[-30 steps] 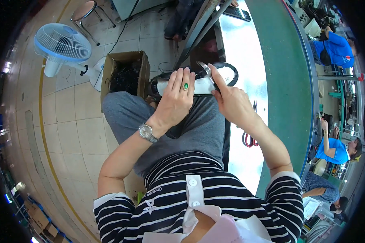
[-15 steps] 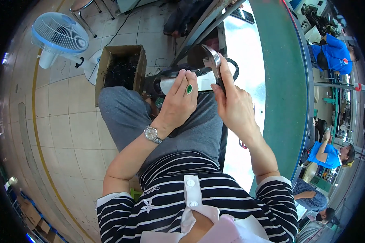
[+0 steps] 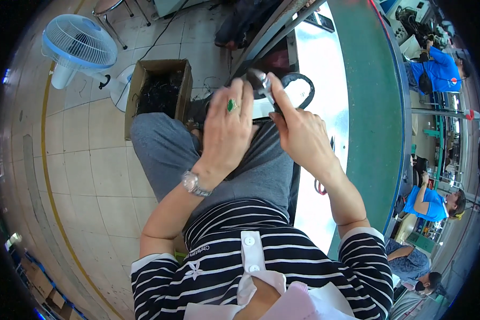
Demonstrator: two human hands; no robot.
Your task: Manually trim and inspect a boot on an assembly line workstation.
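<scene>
Across my lap lies a shoe-shaped piece with a white, sole-like face and a black rim, its rounded end to the right. My right hand is closed around the handle of a hammer-like tool. The tool's metal head is blurred above the left part of the white face. My left hand is over the piece's left end, fingers stretched out and smeared by motion, with a green-stoned ring. It covers that end, and its thumb is mostly hidden.
A cardboard box of black scraps stands left of my knee, beside a blue-white fan. Right of me run a bright metal tabletop and a green belt. A red-handled tool lies on the metal. Co-workers sit beyond.
My left hand has slid left and tilted. The tool in my right hand has come down and left. More of the piece's white rounded end shows now.
</scene>
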